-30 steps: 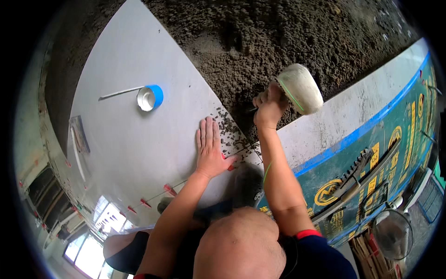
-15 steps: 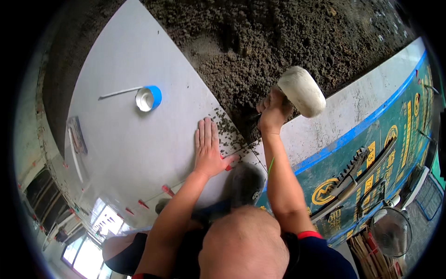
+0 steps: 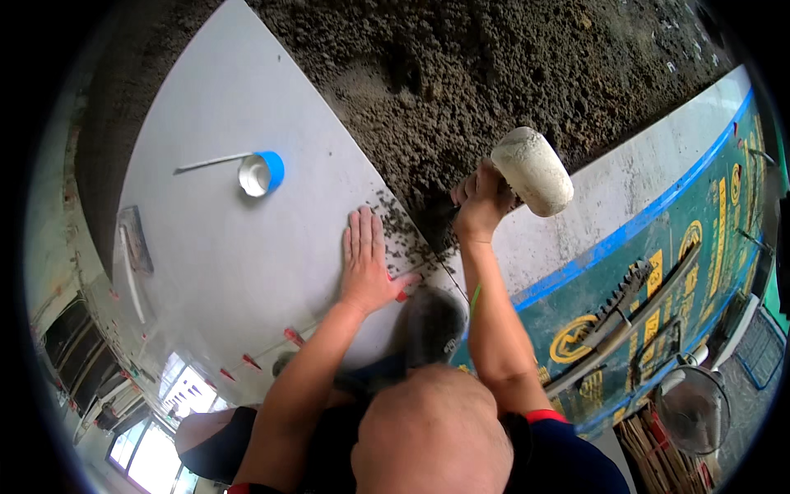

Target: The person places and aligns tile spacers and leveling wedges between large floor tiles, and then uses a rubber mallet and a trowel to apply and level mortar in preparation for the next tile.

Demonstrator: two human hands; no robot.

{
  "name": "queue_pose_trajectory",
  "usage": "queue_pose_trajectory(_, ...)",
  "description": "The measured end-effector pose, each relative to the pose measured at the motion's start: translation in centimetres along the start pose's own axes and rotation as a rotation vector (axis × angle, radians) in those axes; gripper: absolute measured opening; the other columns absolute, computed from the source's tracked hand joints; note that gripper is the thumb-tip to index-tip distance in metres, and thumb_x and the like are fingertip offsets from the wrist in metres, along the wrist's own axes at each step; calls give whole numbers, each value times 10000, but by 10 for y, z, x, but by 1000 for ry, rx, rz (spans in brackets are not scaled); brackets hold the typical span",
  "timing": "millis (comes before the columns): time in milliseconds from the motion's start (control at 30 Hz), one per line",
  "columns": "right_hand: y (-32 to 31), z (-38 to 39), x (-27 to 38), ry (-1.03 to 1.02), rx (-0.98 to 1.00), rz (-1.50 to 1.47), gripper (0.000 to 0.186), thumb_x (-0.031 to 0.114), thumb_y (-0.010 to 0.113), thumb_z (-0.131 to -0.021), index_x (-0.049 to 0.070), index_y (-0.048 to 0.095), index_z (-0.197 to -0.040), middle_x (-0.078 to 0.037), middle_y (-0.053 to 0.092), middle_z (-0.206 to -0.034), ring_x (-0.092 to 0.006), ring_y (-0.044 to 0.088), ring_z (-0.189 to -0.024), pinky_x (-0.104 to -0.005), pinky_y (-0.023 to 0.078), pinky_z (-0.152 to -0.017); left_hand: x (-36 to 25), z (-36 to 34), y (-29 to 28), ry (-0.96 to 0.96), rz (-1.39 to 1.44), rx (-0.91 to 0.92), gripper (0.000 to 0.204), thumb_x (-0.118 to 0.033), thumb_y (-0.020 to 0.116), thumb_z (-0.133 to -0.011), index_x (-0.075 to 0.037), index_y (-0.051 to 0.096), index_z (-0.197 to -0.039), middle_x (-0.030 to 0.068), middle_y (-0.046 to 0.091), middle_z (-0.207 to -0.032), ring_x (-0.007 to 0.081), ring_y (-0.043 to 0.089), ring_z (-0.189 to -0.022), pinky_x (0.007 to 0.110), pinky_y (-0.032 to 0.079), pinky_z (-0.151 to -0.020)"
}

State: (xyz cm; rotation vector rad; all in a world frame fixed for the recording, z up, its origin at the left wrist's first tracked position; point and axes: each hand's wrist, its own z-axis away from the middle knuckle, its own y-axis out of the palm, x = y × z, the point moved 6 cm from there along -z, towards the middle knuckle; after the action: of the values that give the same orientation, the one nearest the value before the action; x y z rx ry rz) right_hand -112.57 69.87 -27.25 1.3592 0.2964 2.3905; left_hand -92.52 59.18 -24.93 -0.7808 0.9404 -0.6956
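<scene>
My left hand (image 3: 362, 267) lies flat with fingers spread on a large pale floor tile (image 3: 214, 272), close to its right edge. A red tile wedge (image 3: 403, 294) shows beside its thumb. Wrapped round the handle of a white-headed mallet (image 3: 533, 171) is my right hand (image 3: 484, 206). The mallet head is raised over the border between dark crumbly mortar (image 3: 469, 90) and a pale tile strip (image 3: 625, 189). Part of its dark handle sticks out left of my fist. Mortar crumbs (image 3: 399, 235) are scattered on the tile near my left fingertips.
A small blue-and-white cup (image 3: 257, 174) and a thin white stick lie on the tile. More red wedges (image 3: 251, 362) line its near edge. Green sheeting (image 3: 576, 337) to the right carries a notched trowel (image 3: 629, 288). A round sieve (image 3: 693, 409) stands lower right.
My right hand and the mallet have come slightly down toward me, and the head has turned a little. My left hand stays flat in about the same place.
</scene>
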Motion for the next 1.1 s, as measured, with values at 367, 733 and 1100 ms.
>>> queue_pose_trajectory(367, -60, -2, 193, -112, 305, -92, 340, 280, 439, -1088, 151, 369, -781, 28, 230, -634, -96, 259, -483, -295, 284, -502, -37, -34, 18, -241, -64, -327, 1058, -602, 537, -967, 135, 67, -1565, 358, 20, -1646, 505, -9, -1540, 592, 45, -1233)
queue_pose_trajectory(733, -276, 97, 137, 540, -136, 561, 334, 253, 608, -970, 151, 474, -681, 43, 355, -519, -110, 310, -386, -298, 251, -396, -99, -129, -56, 313, 410, -625, 912, -374, 746, -897, -60, 246, -1593, 199, 241, -1643, 400, 184, -1540, 514, 200, -1248)
queue_pose_trajectory(1100, -296, 131, 148, 405, 154, 1953, 485, 416, 673, -946, -67, 651, -966, -251, 726, -882, -400, 715, -848, -478, 539, -784, -39, -39, -33, 457, -175, 212, 1359, -432, 935, -580, -76, 148, -1629, 185, 87, -1691, 384, 42, -1572, 566, 78, -1262)
